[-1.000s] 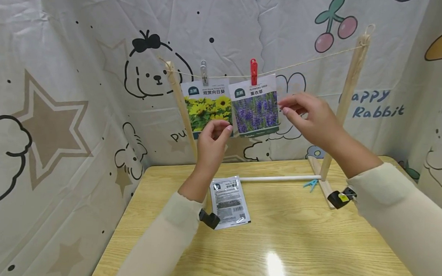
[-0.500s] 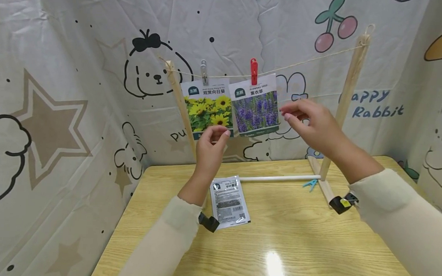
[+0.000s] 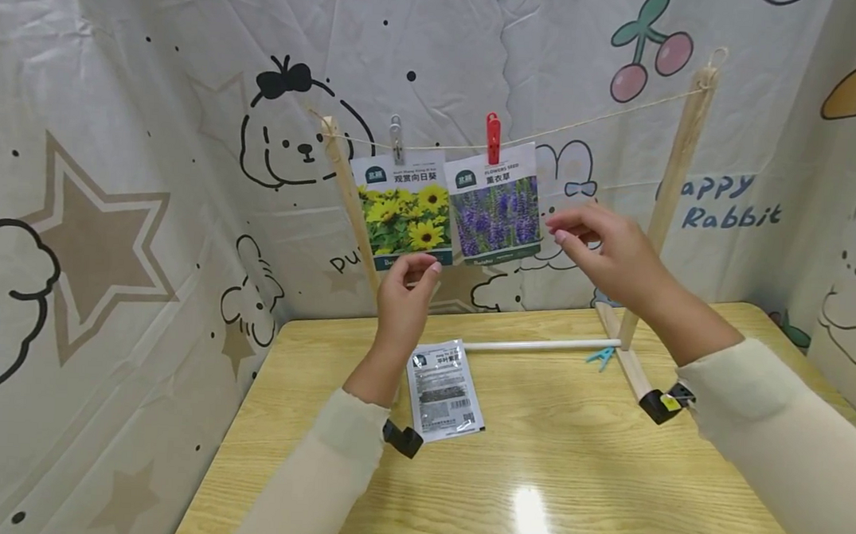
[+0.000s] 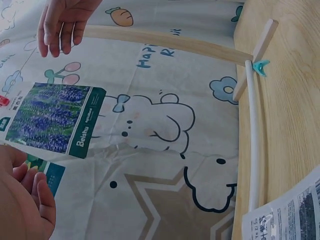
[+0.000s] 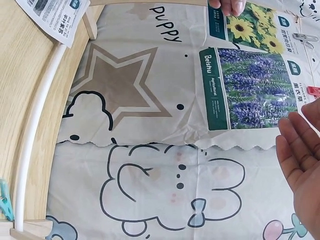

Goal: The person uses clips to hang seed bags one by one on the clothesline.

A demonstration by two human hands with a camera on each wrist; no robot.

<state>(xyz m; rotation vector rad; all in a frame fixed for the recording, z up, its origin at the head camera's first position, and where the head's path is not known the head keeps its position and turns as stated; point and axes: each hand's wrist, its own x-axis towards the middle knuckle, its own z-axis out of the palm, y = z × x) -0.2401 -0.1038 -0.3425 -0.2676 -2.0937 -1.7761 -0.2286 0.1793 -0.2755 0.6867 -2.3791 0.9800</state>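
Observation:
Two seed packets hang side by side from a string (image 3: 592, 121). A grey clothespin (image 3: 396, 138) grips the sunflower packet (image 3: 405, 214), and a red clothespin (image 3: 492, 138) the lavender packet (image 3: 498, 214). In the head view my left hand (image 3: 405, 298) is in front of the sunflower packet's lower edge, fingers loosely bent and holding nothing. To the right of the lavender packet, my right hand (image 3: 608, 247) stands apart from it, its fingers relaxed around nothing. A third packet (image 3: 446, 391) lies on the table, printed back up.
The string runs between a left wooden post (image 3: 347, 192) and a taller-looking right post (image 3: 671, 190). A white rod (image 3: 542, 345) joins the stand low down. A blue clothespin (image 3: 601, 357) lies by the right foot (image 3: 628, 363) on the wooden table (image 3: 569, 480).
My left hand has sunk a little, showing more of the sunflower packet. The right hand has drawn slightly right and down, away from the lavender packet. Both packets stay hanging.

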